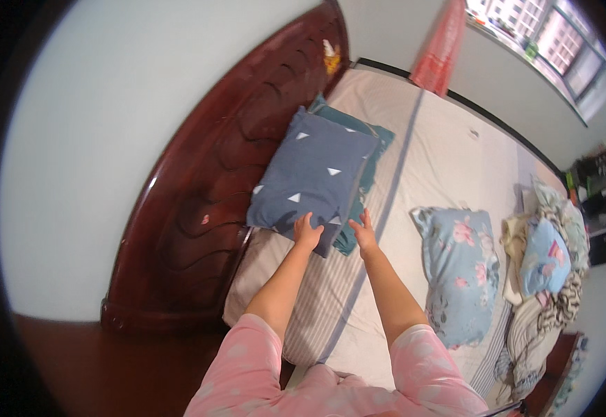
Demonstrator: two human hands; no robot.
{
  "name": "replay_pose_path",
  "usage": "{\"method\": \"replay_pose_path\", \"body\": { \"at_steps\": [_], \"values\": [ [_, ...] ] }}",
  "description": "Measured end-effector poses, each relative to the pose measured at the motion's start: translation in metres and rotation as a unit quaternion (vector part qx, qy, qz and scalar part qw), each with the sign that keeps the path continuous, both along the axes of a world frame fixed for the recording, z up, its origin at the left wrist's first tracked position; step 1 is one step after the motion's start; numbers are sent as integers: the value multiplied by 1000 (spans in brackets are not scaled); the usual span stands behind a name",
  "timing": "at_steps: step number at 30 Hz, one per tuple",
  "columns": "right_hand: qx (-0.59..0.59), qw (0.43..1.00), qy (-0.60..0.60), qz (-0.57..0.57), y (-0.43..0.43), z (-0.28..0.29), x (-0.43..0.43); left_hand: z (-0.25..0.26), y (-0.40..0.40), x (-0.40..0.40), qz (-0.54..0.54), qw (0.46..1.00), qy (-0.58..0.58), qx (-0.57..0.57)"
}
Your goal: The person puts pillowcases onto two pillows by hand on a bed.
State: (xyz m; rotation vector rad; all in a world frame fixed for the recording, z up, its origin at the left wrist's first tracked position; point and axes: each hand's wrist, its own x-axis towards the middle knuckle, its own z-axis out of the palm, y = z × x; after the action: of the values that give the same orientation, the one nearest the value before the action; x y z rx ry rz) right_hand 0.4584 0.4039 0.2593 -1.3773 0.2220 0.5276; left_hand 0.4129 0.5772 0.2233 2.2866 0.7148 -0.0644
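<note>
A dark blue pillow (316, 167) with white triangles lies at the head of the bed, on top of a teal pillow (385, 139) that shows along its right and far edges. Over the near end of the blue pillow is my left hand (308, 232), thumb and fingers spread. My right hand (365, 233) is level with it, just right of the teal pillow's near corner, fingers also apart. Neither hand holds anything; whether the left one touches the blue fabric I cannot tell. To the right lies a light blue floral pillow (462, 271) on the striped bedsheet (412, 172).
A carved dark wood headboard (193, 208) rises on the left against a pale wall. Crumpled clothes and bedding (540, 307) are heaped at the right end of the bed. A red curtain (441, 52) hangs beside the window (558, 41) at the far side.
</note>
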Motion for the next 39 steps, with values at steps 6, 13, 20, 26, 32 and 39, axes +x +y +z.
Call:
{"method": "replay_pose_path", "body": {
  "at_steps": [6, 13, 20, 26, 32, 39],
  "values": [
    [-71, 996, -31, -35, -101, -40, -3, -26, -124, -12, -56, 993, 44, -99],
    [-319, 931, -106, -143, -335, -136, -47, -74, -285, -44, -124, 966, 123, -193],
    [-526, 832, -87, -151, -551, -145, -102, -123, -406, -85, -122, 930, 185, -294],
    [-581, 801, 141, -43, -595, -162, -154, -158, -466, -115, -136, 885, 254, -366],
    [-499, 847, 165, 86, -588, -182, -194, -177, -513, -92, -73, 910, 170, -371],
    [-314, 933, 143, 103, -562, -167, -220, -112, -473, -75, -119, 928, 166, -310]
  ]
}}
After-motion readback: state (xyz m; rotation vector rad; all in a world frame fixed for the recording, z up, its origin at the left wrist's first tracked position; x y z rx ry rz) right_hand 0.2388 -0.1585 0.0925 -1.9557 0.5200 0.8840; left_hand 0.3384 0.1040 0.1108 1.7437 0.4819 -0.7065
